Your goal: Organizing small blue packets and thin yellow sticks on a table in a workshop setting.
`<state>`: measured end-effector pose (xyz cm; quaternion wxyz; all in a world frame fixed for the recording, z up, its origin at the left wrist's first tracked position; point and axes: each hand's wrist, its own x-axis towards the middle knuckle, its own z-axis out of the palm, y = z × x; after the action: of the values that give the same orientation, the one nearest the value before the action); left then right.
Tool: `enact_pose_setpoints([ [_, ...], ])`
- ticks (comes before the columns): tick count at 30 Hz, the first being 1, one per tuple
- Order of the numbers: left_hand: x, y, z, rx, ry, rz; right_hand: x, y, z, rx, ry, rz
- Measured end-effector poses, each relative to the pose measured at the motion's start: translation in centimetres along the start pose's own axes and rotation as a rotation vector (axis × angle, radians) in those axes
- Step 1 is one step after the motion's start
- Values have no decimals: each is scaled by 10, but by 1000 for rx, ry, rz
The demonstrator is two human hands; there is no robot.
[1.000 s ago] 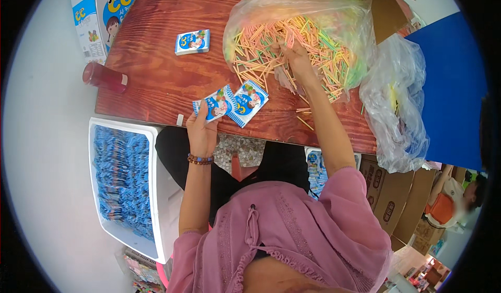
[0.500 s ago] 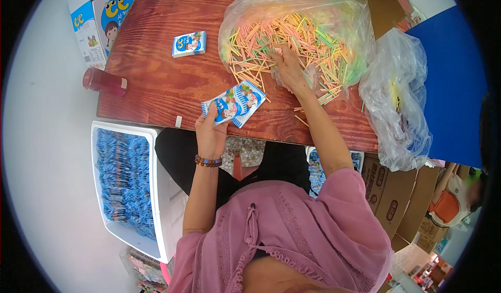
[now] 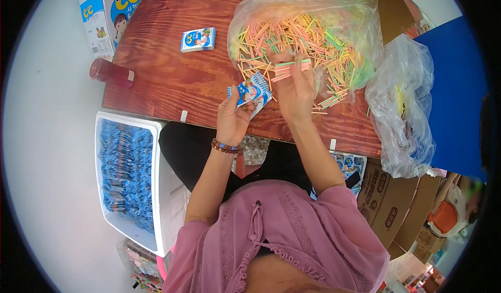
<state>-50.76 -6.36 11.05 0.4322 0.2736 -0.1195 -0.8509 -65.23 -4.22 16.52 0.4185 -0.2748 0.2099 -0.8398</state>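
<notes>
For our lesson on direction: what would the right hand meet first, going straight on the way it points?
Probably the heap of coloured sticks in the clear plastic bag, beyond the small bunch that the right hand holds; the hand's height above the heap is hard to judge.

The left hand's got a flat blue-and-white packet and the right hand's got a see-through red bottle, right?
Not quite: the head view shows the right hand holding thin, straight pink and green sticks. The left hand does hold a flat blue-and-white packet.
</notes>
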Motion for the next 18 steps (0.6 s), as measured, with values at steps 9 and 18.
enact_pose_setpoints([
  [9, -13, 6, 8, 14, -15, 29, -20, 21, 19, -49, -45, -50],
  [18, -9, 7, 0, 72, -89, 120, -36, 35, 16, -397, -36, 107],
])
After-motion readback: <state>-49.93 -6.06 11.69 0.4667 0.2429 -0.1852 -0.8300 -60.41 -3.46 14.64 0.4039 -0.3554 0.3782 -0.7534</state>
